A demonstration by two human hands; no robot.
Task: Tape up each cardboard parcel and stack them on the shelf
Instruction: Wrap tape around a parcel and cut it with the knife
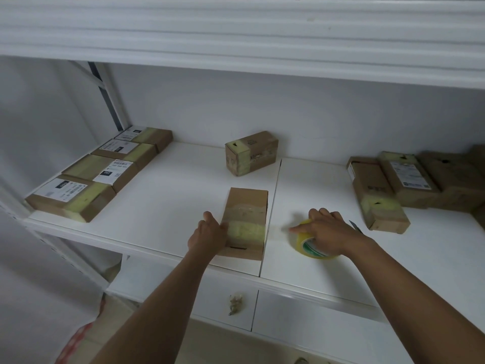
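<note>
I see a crumpled scrap (236, 303) on the lower shelf board, below both arms. Left hand (210, 233) presses against the left side of the near parcel (246, 223), fingers fairly straight, thumb up, nothing gripped. That parcel lies on the shelf (170, 206), yellow tape band across it. Right hand (328, 229) sits on top of the yellow tape roll (313, 245), fingers curled over it, index finger pointing left towards the parcel. A thin dark blade-like tool (354, 225) pokes out just right of the right hand; I can't tell what it is. Further right of that hand, a pile of parcels (401, 179). Beyond the left hand, one taped parcel on its side (252, 153). Far left of the left hand, a row of four labelled parcels (99, 172).
</note>
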